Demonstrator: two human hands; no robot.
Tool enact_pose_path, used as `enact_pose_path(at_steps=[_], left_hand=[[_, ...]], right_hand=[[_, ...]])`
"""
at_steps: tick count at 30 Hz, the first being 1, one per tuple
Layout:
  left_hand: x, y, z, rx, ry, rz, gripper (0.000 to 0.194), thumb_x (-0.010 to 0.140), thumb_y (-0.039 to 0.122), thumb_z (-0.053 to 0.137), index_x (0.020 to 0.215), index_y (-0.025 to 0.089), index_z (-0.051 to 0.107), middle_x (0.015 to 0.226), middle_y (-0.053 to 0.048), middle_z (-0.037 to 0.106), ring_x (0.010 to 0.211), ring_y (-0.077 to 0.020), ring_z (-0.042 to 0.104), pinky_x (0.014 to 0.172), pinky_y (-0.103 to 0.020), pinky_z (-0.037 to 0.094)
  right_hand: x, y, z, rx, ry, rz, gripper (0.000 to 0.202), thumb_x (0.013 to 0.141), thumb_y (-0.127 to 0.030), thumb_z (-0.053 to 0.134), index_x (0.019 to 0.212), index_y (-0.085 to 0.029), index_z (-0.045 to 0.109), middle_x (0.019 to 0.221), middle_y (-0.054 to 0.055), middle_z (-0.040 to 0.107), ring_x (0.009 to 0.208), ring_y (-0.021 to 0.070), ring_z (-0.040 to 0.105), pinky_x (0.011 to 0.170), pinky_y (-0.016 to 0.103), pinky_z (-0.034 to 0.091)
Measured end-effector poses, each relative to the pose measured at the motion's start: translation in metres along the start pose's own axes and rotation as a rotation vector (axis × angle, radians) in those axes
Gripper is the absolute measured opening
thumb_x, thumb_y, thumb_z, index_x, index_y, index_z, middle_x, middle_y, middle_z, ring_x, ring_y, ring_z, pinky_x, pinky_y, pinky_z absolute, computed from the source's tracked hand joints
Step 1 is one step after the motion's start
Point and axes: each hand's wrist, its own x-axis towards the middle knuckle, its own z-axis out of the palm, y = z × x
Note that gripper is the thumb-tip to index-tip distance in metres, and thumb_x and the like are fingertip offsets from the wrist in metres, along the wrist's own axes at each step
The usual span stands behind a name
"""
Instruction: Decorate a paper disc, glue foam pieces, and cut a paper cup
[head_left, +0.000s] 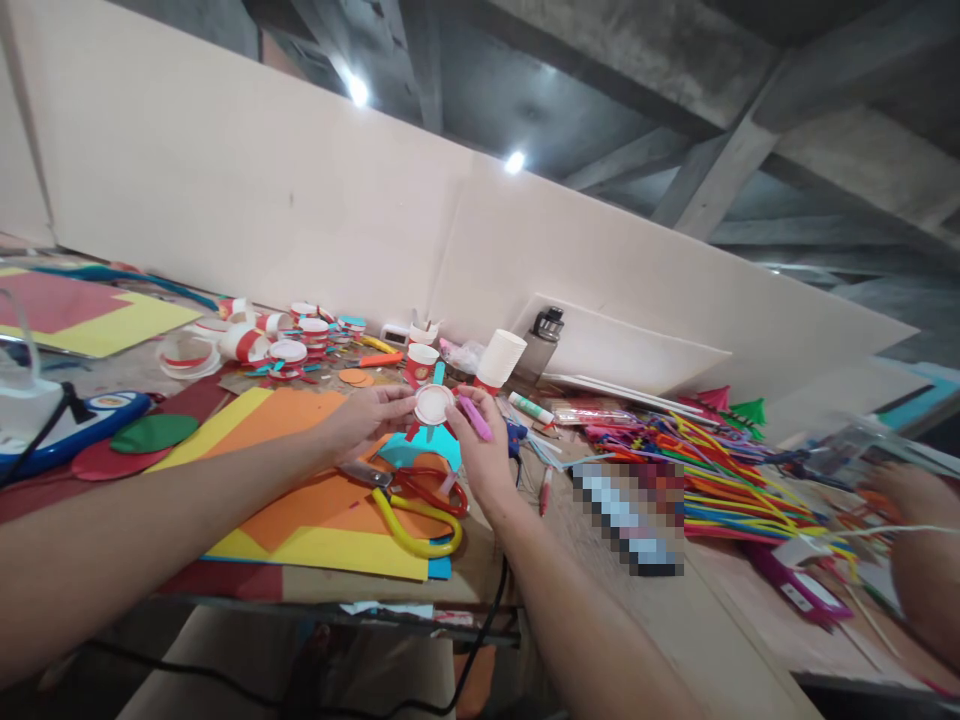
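Between my two hands is a paper cup craft, its round white base facing me, with red and light blue strips sticking out around it. My left hand pinches its left edge with the fingertips. On the other side my right hand grips the edge and also has a pink-purple pen-like stick between its fingers. Below lie scissors with yellow and red handles, on orange and yellow paper sheets. A light blue paper piece shows just under the craft.
Similar cup crafts stand at the back left. Behind my hands are a white cup stack and a dark-lidded bottle. Colourful pipe cleaners spread to the right, near another person's arm. A black cable hangs over the front edge.
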Motion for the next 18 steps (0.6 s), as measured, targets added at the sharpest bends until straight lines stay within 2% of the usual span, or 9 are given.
enact_pose_path(at_steps=[5, 12, 18], left_hand=[[0.0001, -0.0007, 0.0007, 0.0, 0.026, -0.018, 0.028, 0.072, 0.032, 0.076, 0.088, 0.011, 0.068, 0.08, -0.007, 0.071, 0.067, -0.0124, 0.063, 0.064, -0.024, 0.047], [-0.0008, -0.0014, 0.0021, 0.044, 0.025, -0.04, 0.033, 0.071, 0.035, 0.076, 0.09, 0.01, 0.068, 0.085, -0.01, 0.072, 0.073, -0.0148, 0.065, 0.069, -0.025, 0.049], [0.001, -0.0054, -0.0016, 0.065, 0.033, -0.038, 0.03, 0.072, 0.036, 0.075, 0.09, 0.012, 0.068, 0.082, -0.007, 0.071, 0.069, -0.0132, 0.063, 0.067, -0.025, 0.049]], right_hand=[[-0.0001, 0.0044, 0.0001, 0.026, -0.009, -0.005, 0.031, 0.077, -0.034, 0.064, 0.103, -0.019, 0.057, 0.093, 0.003, 0.062, 0.082, 0.0152, 0.058, 0.076, 0.029, 0.048], [0.0012, 0.0078, -0.0003, 0.049, -0.011, 0.0, 0.031, 0.076, -0.034, 0.065, 0.103, -0.02, 0.058, 0.09, 0.002, 0.061, 0.08, 0.0149, 0.057, 0.074, 0.029, 0.047], [0.0005, 0.0033, -0.0009, 0.028, -0.016, 0.009, 0.032, 0.076, -0.035, 0.065, 0.102, -0.019, 0.058, 0.091, 0.003, 0.062, 0.08, 0.0147, 0.057, 0.074, 0.029, 0.047]])
